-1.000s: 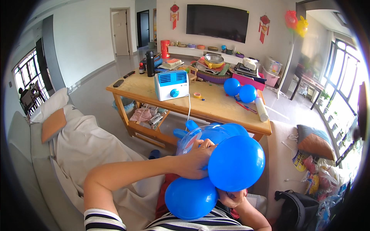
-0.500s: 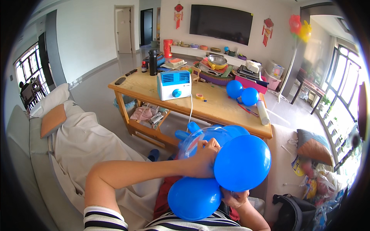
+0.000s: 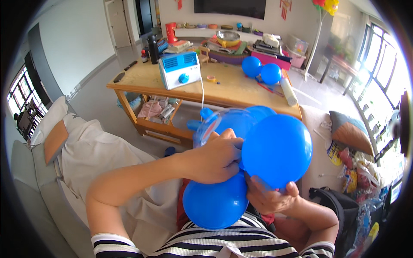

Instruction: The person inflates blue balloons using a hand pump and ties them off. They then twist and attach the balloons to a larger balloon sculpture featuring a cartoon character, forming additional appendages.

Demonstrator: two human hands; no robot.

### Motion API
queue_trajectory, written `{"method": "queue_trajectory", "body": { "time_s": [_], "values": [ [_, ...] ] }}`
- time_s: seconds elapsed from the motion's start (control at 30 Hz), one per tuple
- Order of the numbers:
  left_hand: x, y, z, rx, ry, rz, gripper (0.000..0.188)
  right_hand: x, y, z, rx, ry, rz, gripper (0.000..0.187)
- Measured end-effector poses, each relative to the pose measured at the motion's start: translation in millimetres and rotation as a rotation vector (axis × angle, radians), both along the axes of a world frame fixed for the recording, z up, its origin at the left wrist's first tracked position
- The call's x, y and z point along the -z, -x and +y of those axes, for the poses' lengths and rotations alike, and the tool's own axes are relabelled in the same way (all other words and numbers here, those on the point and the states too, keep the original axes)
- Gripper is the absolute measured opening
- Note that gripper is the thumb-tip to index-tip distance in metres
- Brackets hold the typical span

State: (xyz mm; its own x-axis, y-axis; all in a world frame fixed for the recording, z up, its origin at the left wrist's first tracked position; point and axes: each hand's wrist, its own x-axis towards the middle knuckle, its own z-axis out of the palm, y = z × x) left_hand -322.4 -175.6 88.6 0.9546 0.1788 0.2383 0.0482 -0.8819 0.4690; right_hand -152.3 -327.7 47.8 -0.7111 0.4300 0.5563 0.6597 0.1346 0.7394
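Note:
My left hand point(image 3: 218, 157) is closed at the place where several balloons meet, its fingers bent around their necks. My right hand point(image 3: 270, 196) is curled just under a big round blue balloon point(image 3: 277, 150), fingers closed toward the same junction; the fingertips are partly hidden. Below my left hand, a second blue balloon point(image 3: 215, 202) rests against my striped shirt. Beyond my hands are more blue balloons point(image 3: 260, 112) and a clear balloon point(image 3: 205, 129), partly covered by my left hand. The knots themselves are hidden.
On the wooden table point(image 3: 232, 92) stand a white-and-blue balloon pump point(image 3: 180, 71), a tape roll point(image 3: 211, 78), a black flask point(image 3: 153, 49), a white roll point(image 3: 288, 92) and a pair of blue balloons point(image 3: 271, 73). A sofa point(image 3: 116, 172) lies left; a black bag point(image 3: 340, 210) sits right.
The view has tipped downward. My right hand has come out from below and now shows its fingers under the big balloon. My left hand stays closed at the junction.

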Motion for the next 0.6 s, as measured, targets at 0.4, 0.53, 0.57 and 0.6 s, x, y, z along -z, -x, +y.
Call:
{"method": "queue_trajectory", "body": {
  "time_s": [0.4, 0.53, 0.57, 0.6],
  "values": [
    [13.0, -1.3, -27.0, 0.167, 0.511, -0.350, 0.014, 15.0, -11.0, 0.6, -0.041, -0.109, 0.289, 0.016],
    [27.1, -5.2, -30.9, 0.188, 0.946, -0.394, 0.011, 9.6, -21.7, -0.9, -0.141, -0.069, 0.297, 0.009],
    [28.3, -7.4, -28.8, 0.156, 0.899, -0.359, 0.010, 5.7, -21.7, -2.2, -0.146, -0.053, 0.275, 0.009],
    [29.0, -9.5, -26.5, 0.124, 0.852, -0.324, 0.009, 2.7, -21.7, -3.5, -0.152, -0.038, 0.254, 0.008]
  ]
}}
